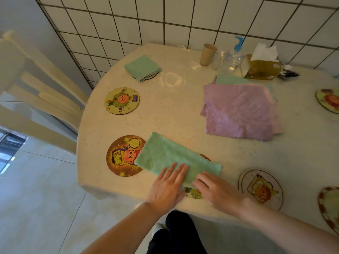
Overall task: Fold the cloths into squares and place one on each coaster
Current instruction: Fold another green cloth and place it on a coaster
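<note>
A green cloth (172,155), folded to a long strip, lies near the table's front edge over a partly hidden coaster (193,194) and the rim of a brown cartoon coaster (121,156). My left hand (167,187) presses flat on the strip's near edge with straight fingers. My right hand (215,190) rests beside it, fingers curled at the cloth's near right end; the grip is hidden. A folded green square (142,67) sits on a far coaster (152,76). A bare yellow coaster (122,100) lies left. Unfolded purple cloths (240,111) are stacked over a green one (231,80).
More coasters lie at the right: a pale one (260,189) near the front, and others (328,100) (330,204) at the frame's edge. A paper cup (208,54), pump bottle (233,57) and tissue box (261,67) stand by the tiled wall. A chair (36,99) stands left.
</note>
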